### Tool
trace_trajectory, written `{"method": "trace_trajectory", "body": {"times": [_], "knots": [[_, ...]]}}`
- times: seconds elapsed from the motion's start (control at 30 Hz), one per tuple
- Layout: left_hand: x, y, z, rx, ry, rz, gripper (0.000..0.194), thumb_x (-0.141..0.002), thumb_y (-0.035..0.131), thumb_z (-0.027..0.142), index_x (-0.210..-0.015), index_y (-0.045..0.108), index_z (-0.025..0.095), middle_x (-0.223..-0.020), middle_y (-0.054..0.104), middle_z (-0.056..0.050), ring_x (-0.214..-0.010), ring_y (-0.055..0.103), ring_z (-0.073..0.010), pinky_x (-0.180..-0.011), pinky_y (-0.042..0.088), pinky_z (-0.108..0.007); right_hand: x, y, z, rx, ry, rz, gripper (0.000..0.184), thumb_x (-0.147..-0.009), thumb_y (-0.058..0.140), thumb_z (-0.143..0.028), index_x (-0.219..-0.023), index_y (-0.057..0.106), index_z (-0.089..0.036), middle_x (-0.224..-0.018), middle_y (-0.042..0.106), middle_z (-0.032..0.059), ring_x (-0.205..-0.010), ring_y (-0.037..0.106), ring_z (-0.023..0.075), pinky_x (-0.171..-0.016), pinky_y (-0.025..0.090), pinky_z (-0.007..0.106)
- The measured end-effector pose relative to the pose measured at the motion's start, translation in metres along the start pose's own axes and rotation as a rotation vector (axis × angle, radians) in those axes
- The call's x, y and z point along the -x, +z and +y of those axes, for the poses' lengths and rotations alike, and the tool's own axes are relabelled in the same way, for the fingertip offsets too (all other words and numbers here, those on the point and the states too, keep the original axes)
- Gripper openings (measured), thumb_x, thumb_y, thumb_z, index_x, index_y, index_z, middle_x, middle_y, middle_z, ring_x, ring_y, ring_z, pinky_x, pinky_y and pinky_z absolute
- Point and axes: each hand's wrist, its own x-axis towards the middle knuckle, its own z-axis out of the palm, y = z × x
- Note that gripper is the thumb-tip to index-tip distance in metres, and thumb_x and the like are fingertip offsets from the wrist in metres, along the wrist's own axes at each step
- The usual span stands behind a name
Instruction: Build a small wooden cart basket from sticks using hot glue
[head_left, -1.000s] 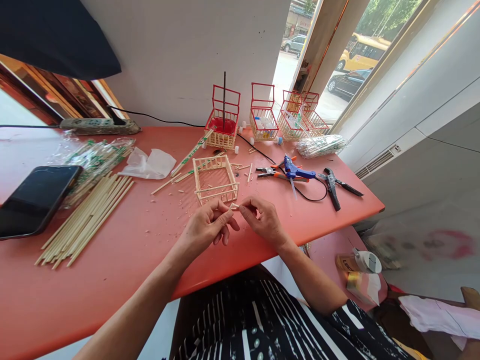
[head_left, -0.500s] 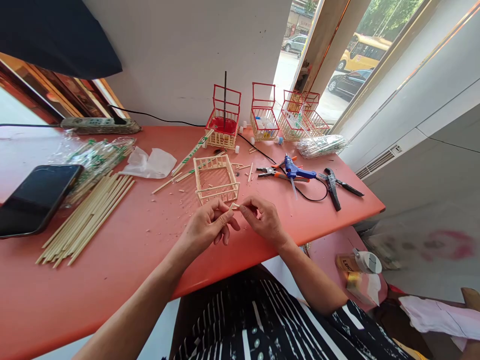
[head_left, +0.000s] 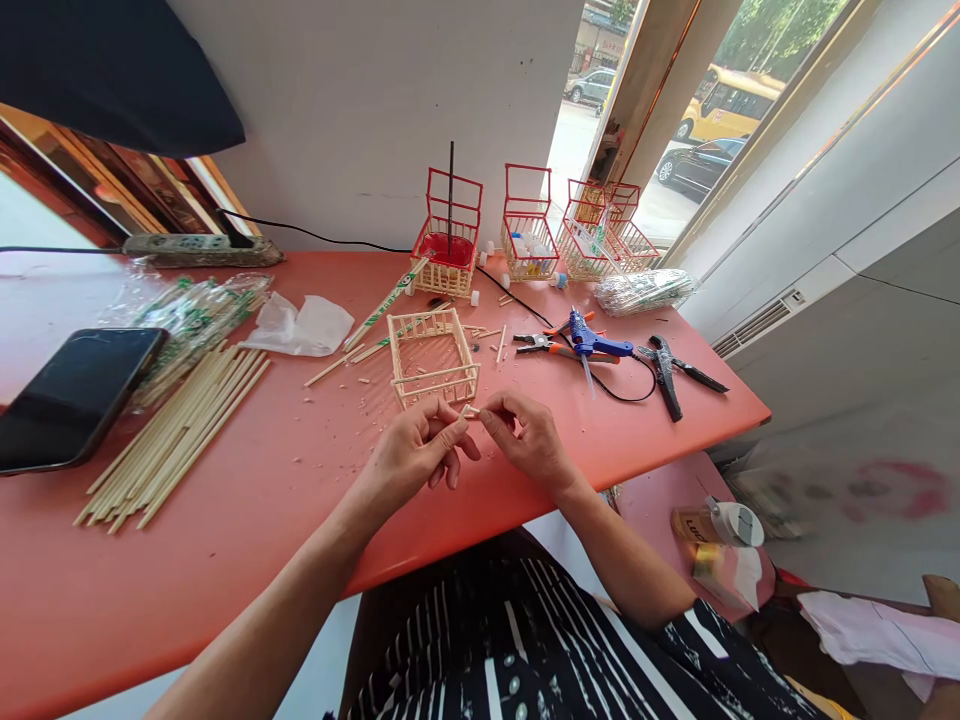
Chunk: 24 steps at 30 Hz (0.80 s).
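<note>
Frame of pale sticks (head_left: 435, 375) sits on the red table (head_left: 262, 580), and just in front of it the two hands are close together, fingertips nearly meeting. The left hand (head_left: 424, 445) pinches small stick pieces (head_left: 469, 411) between thumb and forefinger, and the right hand (head_left: 525, 440) pinches their other end; holding both ends probably steadies such slight parts and lines them up. To the right of the frame a glue gun (head_left: 600, 346) lies across orange-handled pliers (head_left: 559, 350), with black cutters (head_left: 664, 382) farther right, likely for easy reach by that hand. Loose sticks (head_left: 178, 430) are gathered well left of the frame, presumably to keep full lengths apart from scraps. Behind the frame, red-railed carts (head_left: 444, 280) stand near the wall (head_left: 375, 130), perhaps out of the elbows' way. Whether the pinched pieces are joined or merely touching is too small to tell. The left hand overlaps the frame's near lower edge, the glue gun covers part of the pliers, the carts farthest right overlap confusingly, and a phone (head_left: 79, 395), far left of the frame, is cut off.
</note>
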Motion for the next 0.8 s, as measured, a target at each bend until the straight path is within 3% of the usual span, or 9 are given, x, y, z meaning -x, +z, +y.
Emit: {"method": "trace_trajectory", "body": {"times": [0.8], "knots": [[0.0003, 0.001, 0.0003, 0.0, -0.006, 0.012, 0.05, -0.085, 0.076, 0.063, -0.085, 0.047, 0.022, -0.076, 0.08, -0.008, -0.039, 0.063, -0.0133, -0.036, 0.038, -0.02, -0.0009, 0.0004, -0.0005, -0.026, -0.012, 0.008, 0.02, -0.098, 0.061, -0.03, -0.081, 0.064, -0.02, -0.072, 0.061, -0.0023, -0.064, 0.05, 0.0109, -0.062, 0.041, 0.026]]}}
